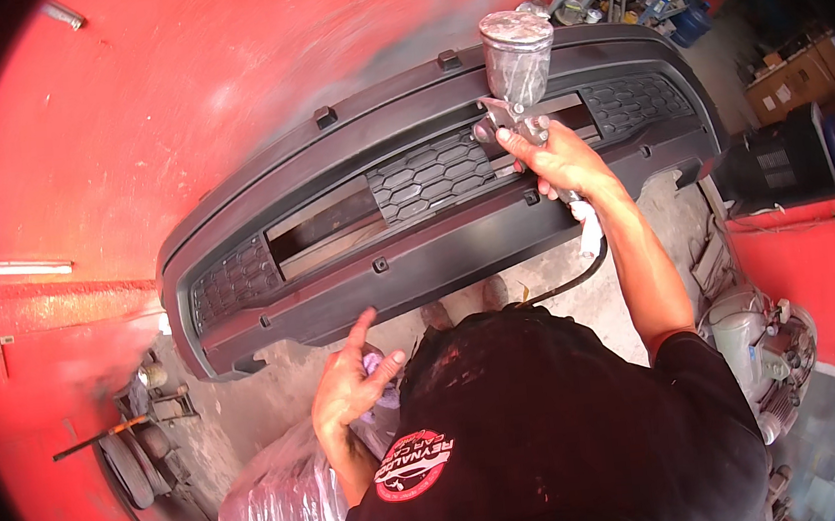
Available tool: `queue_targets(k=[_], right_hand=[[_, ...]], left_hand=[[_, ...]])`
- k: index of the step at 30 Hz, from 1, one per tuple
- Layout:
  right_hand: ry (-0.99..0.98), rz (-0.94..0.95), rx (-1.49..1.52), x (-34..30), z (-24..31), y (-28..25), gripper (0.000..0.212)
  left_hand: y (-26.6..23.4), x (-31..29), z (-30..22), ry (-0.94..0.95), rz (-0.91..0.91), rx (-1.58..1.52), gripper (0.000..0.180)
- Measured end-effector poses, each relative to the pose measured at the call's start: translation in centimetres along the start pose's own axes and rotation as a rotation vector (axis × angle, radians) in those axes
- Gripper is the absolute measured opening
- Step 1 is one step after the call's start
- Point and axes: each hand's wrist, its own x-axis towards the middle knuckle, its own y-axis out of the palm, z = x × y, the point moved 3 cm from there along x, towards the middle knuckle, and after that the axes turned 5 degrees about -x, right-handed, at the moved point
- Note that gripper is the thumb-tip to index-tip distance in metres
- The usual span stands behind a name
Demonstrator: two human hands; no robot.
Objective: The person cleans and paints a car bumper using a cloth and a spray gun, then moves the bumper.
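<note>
I see my right hand (pixel 565 160) gripping the spray gun (pixel 504 116) (likely hard, top-heavy; best held below its cup (pixel 518 62)); my left hand (pixel 348 390) points; I can't tell if it holds the purple cloth (pixel 388 394).

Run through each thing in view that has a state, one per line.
Right hand: closed around the spray gun
Spray gun: held, cup uppermost
Cup: lidded, smeared
Left hand: index finger extended
Purple cloth: bunched
Bumper: dark, unmounted
Hose: curved
Plastic sheeting: crumpled

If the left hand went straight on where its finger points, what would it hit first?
Probably the bumper: its lower edge lies just beyond the left hand in this picture, though depth is unclear.
</note>
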Motion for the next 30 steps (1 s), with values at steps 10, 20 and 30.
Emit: queue_targets(k=[10, 20, 30], right_hand=[[-0.082, 0.064, -0.153, 1.2, 0.5, 0.5, 0.059], [-0.298, 0.198, -0.399, 1.4, 4.4, 5.7, 0.051], [-0.393, 0.211, -0.429, 1.5, 6.2, 7.4, 0.050]], left_hand=[[7.5, 1.8, 11.3, -0.405, 0.067, 0.034, 0.058], [24.2, 7.0, 34.2, -0.710, -0.264, -0.368, 0.072], [28.5, 6.4, 39.4, -0.798, -0.394, -0.650, 0.071]])
